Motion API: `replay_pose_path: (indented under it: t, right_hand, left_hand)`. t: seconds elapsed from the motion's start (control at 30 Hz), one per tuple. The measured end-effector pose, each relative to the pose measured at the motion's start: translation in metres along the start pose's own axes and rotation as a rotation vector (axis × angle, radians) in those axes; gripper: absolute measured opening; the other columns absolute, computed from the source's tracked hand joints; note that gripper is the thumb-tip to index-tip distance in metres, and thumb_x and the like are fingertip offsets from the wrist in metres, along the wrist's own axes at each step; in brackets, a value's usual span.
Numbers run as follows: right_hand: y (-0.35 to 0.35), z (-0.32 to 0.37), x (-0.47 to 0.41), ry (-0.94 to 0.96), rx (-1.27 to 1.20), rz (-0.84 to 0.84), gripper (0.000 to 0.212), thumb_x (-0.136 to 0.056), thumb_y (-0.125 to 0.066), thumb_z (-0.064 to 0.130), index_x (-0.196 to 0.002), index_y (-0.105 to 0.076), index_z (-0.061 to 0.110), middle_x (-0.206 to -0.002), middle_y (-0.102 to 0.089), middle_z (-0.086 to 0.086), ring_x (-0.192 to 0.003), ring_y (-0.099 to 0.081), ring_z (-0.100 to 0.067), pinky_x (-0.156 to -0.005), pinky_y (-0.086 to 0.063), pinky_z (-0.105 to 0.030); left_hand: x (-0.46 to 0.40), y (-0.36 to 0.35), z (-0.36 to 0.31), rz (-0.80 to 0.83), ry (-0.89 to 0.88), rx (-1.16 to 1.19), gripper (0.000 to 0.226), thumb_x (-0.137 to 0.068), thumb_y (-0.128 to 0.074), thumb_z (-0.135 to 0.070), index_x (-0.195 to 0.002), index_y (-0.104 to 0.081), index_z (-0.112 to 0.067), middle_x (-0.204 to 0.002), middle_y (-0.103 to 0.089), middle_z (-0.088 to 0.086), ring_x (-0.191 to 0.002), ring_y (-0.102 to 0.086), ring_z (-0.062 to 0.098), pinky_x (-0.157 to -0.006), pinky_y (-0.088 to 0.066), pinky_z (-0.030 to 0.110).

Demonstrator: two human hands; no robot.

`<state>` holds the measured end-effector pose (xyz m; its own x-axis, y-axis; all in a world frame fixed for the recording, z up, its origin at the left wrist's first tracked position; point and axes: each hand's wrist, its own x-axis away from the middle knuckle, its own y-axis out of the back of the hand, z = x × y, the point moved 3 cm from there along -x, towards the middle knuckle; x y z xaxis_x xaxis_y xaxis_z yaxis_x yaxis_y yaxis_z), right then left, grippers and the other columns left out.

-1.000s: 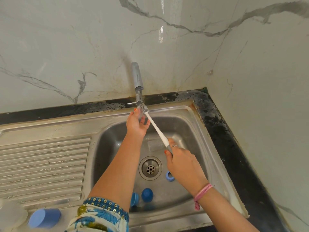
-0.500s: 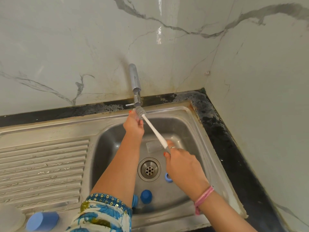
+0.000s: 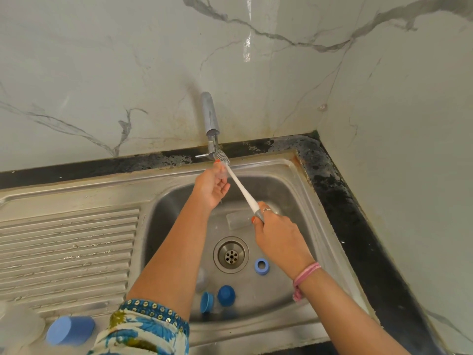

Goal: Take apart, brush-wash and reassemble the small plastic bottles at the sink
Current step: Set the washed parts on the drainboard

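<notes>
Far left bottom corner: blue cap [image 3: 69, 330] lying on its side on the steel drainboard [image 3: 69, 252], next to a blurry translucent white item [image 3: 18, 326], too blurred to tell what it is. Ribbed drainboard runs right into the sink basin [image 3: 294, 190].

Left arm with blue floral sleeve [image 3: 143, 326] reaches up over the basin. Left hand [image 3: 211, 187] sits right under the tap [image 3: 211, 124], fingers curled around a small clear bottle part [image 3: 223, 172], mostly hidden by the hand; can't tell exactly which piece it is. Grey bristle head of the bottle brush [image 3: 240, 187] pokes out just above the left hand, touching or just beside the tap outlet. White brush handle slants down-right to the right hand.

Basin floor: drain strainer [image 3: 231, 254] in the middle. In front of it, two blue caps, one on its side [image 3: 206, 302], one dome-up [image 3: 226, 295], just beside each other. A translucent piece [image 3: 202, 279] lies near the left forearm, unclear. Blue ring [image 3: 261, 265] right of the drain, close to the right wrist. Pale rectangular thing [image 3: 238, 218] on the basin's back floor, looks like a soap bar, not sure.

Right hand [image 3: 280, 238] grips the grey end of the brush handle, fingers wrapped tight, ring on one finger. Pink thread band [image 3: 304, 278] on the right wrist.

Right side: black stained surface [image 3: 358, 226] edge along the marble-pattern wall [image 3: 396, 124].
</notes>
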<state>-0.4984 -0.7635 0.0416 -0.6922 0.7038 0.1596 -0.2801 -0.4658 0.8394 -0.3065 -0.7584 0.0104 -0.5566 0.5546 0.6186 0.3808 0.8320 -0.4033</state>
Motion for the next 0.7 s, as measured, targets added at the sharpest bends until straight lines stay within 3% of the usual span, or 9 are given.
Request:
replay_pose_path:
  t: [0.1,0.23,0.33,0.4,0.47,0.53,0.7]
  right_hand:
    - [0.000,0.005,0.003,0.041,0.045,-0.008,0.046,-0.103,-0.034,0.035,-0.146,-0.030,0.021,-0.095,-0.062,-0.005,-0.080,-0.059,-0.021,-0.071,-0.049,-0.033]
    - [-0.003,0.007,0.017,0.061,0.054,-0.031,0.044,-0.103,-0.034,0.034,-0.145,-0.028,0.021,-0.089,-0.055,0.001,-0.076,-0.061,-0.018,-0.068,-0.051,-0.030]
    - [-0.002,0.006,0.018,0.044,0.043,-0.026,0.051,-0.103,-0.034,0.032,-0.151,-0.019,0.020,-0.096,-0.055,-0.002,-0.082,-0.060,-0.018,-0.071,-0.049,-0.029]
    - [0.000,0.006,0.020,0.048,0.037,-0.031,0.053,-0.103,-0.034,0.031,-0.152,-0.016,0.022,-0.100,-0.055,-0.002,-0.084,-0.059,-0.018,-0.073,-0.047,-0.029]
    - [0.000,0.007,0.025,0.068,0.047,-0.031,0.054,-0.103,-0.034,0.032,-0.153,-0.015,0.023,-0.097,-0.054,-0.001,-0.083,-0.059,-0.018,-0.073,-0.048,-0.029]
    - [0.001,0.007,0.032,0.083,0.063,-0.027,0.054,-0.103,-0.033,0.032,-0.153,-0.014,0.024,-0.093,-0.053,0.001,-0.080,-0.058,-0.015,-0.072,-0.050,-0.028]
    - [0.003,0.007,0.027,0.061,0.038,-0.022,0.053,-0.103,-0.035,0.031,-0.152,-0.018,0.023,-0.088,-0.048,0.003,-0.076,-0.050,-0.013,-0.071,-0.043,-0.026]
  left_hand:
    - [-0.002,0.002,0.001,-0.058,-0.035,0.129,0.015,-0.090,-0.066,-0.034,-0.089,-0.065,-0.019,-0.085,-0.065,-0.004,-0.079,-0.055,0.010,-0.092,-0.044,0.036]
    - [-0.005,-0.003,0.001,-0.014,-0.110,0.240,0.031,-0.087,-0.067,-0.040,-0.106,-0.065,-0.016,-0.094,-0.068,-0.001,-0.091,-0.060,0.013,-0.087,-0.050,0.032]
    - [-0.005,-0.011,0.008,0.092,-0.137,0.328,0.044,-0.083,-0.071,-0.020,-0.123,-0.059,-0.007,-0.099,-0.066,0.007,-0.091,-0.063,0.017,-0.095,-0.052,0.033]
    - [-0.008,-0.011,0.010,0.059,-0.164,0.371,0.045,-0.089,-0.065,-0.005,-0.132,-0.051,-0.005,-0.094,-0.066,0.007,-0.084,-0.065,0.016,-0.085,-0.057,0.030]
    - [-0.011,-0.008,0.008,-0.006,-0.169,0.416,0.023,-0.095,-0.057,-0.006,-0.118,-0.058,-0.005,-0.088,-0.064,0.005,-0.078,-0.063,0.014,-0.079,-0.056,0.028]
    - [-0.011,-0.006,0.005,-0.043,-0.167,0.454,0.009,-0.097,-0.057,-0.014,-0.099,-0.063,-0.008,-0.087,-0.065,0.003,-0.081,-0.062,0.013,-0.086,-0.053,0.030]
    - [-0.010,-0.003,0.001,-0.080,-0.117,0.290,0.019,-0.094,-0.061,-0.030,-0.094,-0.067,-0.012,-0.085,-0.069,-0.002,-0.081,-0.061,0.012,-0.092,-0.049,0.031]
